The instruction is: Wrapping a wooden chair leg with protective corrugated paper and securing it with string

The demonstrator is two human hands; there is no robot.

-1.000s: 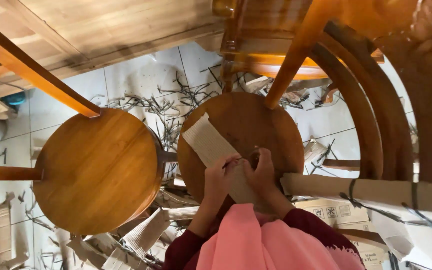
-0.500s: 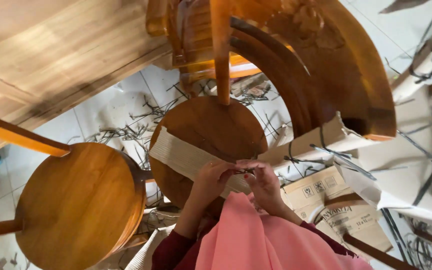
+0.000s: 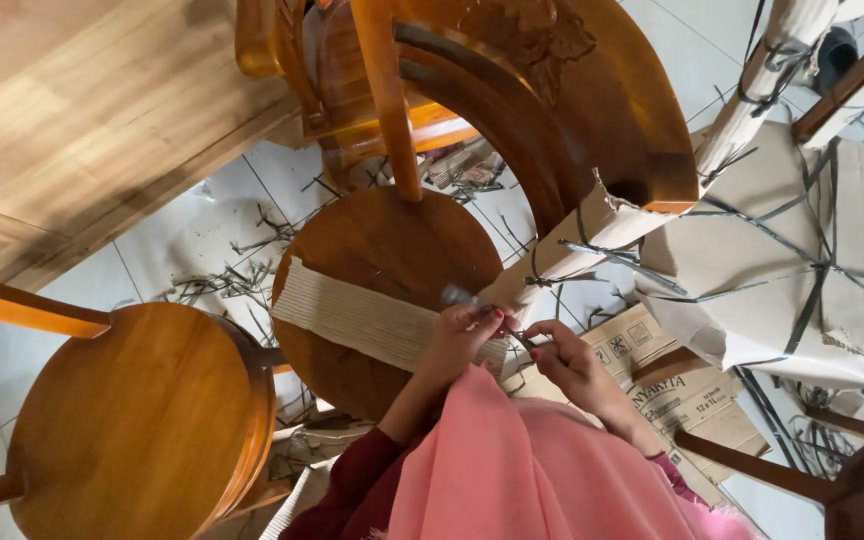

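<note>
While a carved wooden chair (image 3: pixel 552 110) looms over two round stools (image 3: pixel 132 420), a cardboard strip (image 3: pixel 372 322) lies across the darker stool seat (image 3: pixel 392 250). The left hand (image 3: pixel 462 340) pinches the strip's end beside a small metal tool (image 3: pixel 462 297). The right hand (image 3: pixel 572 362) grips something thin, too small to identify.

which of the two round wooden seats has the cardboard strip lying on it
The darker round seat in the middle, next to the hands, with the corrugated strip across it. The lighter seat at lower left is bare.
</note>
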